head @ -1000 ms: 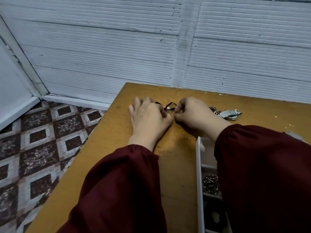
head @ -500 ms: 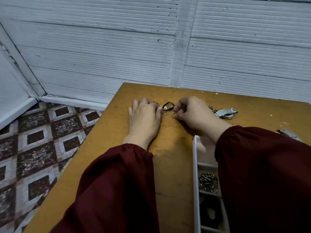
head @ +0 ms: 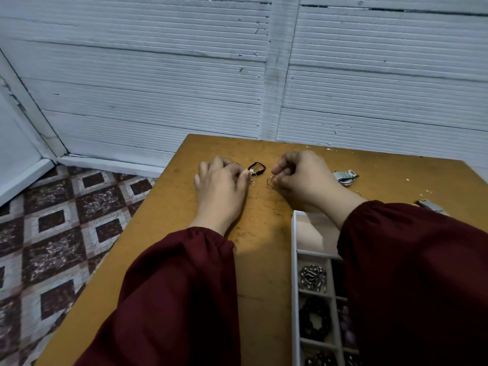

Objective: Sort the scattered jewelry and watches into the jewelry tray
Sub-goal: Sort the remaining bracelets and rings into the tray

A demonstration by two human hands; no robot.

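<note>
White ribbed wall panels at the back, patterned tile floor [head: 60,233] off to the left, and a worn yellow-brown surface [head: 264,273] filling the foreground.

From the head camera, both hands are out near the far edge. The right hand [head: 306,178] has its fingers curled in, thumb and fingertip pinching a thin gold ring [head: 270,180] right down at the surface. I can't tell whether the ring touches it.

The left hand [head: 221,186] lies palm down with its fingers curled under. Its thumb tip sits against a small ring and silver charm [head: 252,175] at the end of a black cord loop [head: 258,167]. Whether it actually grips them, I cannot tell. That loop lies between the two hands.

Just past the right hand, a silver watch [head: 344,177] rests on the surface. A second metal band [head: 431,206] peeks out beyond the dark red sleeve [head: 409,286].

Now the white tray [head: 295,273], near right and partly under that sleeve. In its left column, the second compartment down holds a bunched silver chain [head: 313,277]. The one below holds a dark bead bracelet [head: 315,317], and there are more dark beads [head: 320,359] in the one at the bottom edge. The sleeve hides most of the right column.
</note>
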